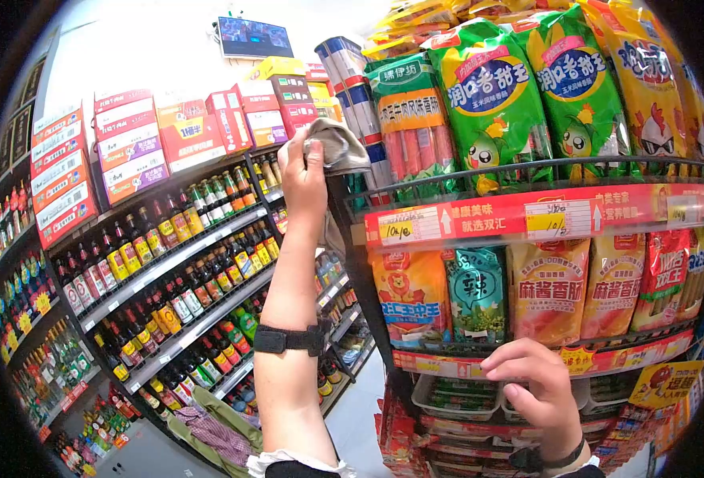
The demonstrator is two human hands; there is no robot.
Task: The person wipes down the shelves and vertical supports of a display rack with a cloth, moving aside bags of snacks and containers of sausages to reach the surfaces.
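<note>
My left hand is raised at the left side of the snack rack, its fingers closed on a beige-grey cloth. The cloth lies against the rack's upper corner post and hangs down behind my wrist. Lower and to the right, my right hand holds nothing, its fingers loosely bent and the thumb apart. It is in front of the red label strip under the second shelf. Just above it stand beige sausage bags. Green sausage bags fill the top shelf, over a red price strip.
Shelves of sauce bottles line the left, with stacked cartons on top. Blue-and-silver cans stand at the rack's upper left. Clothing shows at the lower left. A screen hangs above. Trays sit below.
</note>
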